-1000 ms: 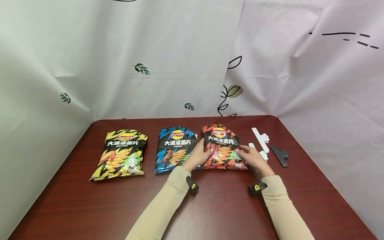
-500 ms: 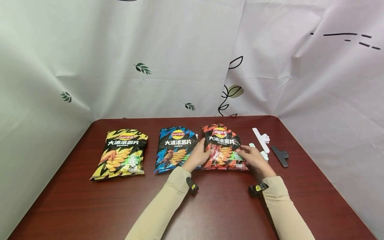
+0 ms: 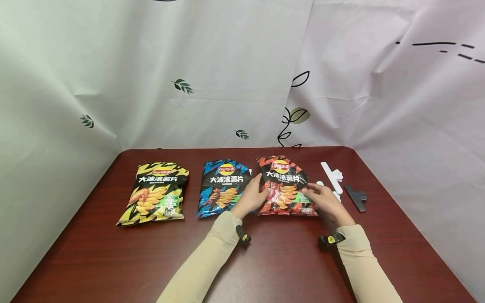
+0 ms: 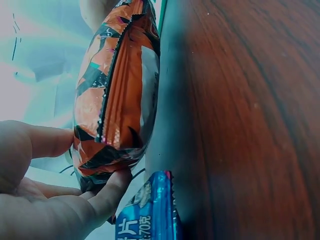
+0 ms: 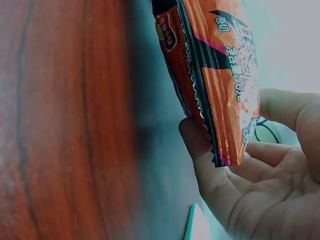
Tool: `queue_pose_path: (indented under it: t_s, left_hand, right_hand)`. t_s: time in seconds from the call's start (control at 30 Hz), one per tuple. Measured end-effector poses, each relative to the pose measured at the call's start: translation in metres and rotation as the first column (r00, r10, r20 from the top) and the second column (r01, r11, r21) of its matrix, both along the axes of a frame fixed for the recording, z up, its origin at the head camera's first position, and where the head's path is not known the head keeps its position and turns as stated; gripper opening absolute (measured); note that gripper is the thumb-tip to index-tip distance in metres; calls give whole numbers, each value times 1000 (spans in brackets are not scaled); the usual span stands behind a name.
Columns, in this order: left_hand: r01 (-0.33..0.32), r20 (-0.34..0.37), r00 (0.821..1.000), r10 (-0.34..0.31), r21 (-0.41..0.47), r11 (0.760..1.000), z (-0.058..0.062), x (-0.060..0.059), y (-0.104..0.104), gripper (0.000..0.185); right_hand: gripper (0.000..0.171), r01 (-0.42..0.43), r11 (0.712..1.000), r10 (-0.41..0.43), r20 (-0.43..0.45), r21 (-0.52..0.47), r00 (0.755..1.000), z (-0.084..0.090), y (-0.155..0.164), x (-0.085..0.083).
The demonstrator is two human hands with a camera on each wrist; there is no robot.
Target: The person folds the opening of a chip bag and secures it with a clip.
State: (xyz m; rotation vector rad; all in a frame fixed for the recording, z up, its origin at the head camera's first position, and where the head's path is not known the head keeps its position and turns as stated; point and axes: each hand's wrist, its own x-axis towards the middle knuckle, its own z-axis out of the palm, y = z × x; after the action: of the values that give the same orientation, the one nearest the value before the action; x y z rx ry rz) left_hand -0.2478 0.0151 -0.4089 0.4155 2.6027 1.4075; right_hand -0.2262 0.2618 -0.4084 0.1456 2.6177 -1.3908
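Note:
A red and black bag of potato chips (image 3: 282,189) is held between both hands at the right of the middle. My left hand (image 3: 251,195) grips its left side, thumb on the front and fingers under the edge, as the left wrist view shows. The right hand (image 3: 326,201) grips the opposite side the same way, with fingers (image 5: 200,145) behind the bag in the right wrist view. The bag's upper right corner looks cut off at a slant. Just left of it lies a blue chip bag (image 3: 221,189), partly covered by my left hand.
A yellow chip bag (image 3: 157,191) lies farther left on the dark red table (image 3: 151,261). Right of my right hand are a white bag clip (image 3: 333,176), a dark grey clip (image 3: 356,197) and another white clip partly hidden by that hand. A white curtain (image 3: 235,84) hangs behind.
The head view has shifted slightly, moving everything a little to the right. The red chip bag's lower edge has come slightly nearer to me; both hands keep their grip.

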Motion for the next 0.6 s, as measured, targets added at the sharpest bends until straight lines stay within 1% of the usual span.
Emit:
queue_pose_path:
  t_s: [0.27,0.6]
  left_hand:
    - [-11,-6,1000,11,34,999,5,6,-1,69]
    - [-17,-40,999,21,94,995,11,12,-7,67]
  right_hand:
    - [68,1,1000,-1,-4,-14,1000,4,1,3]
    - [74,-14,999,14,-4,-46,1000,11,-1,6]
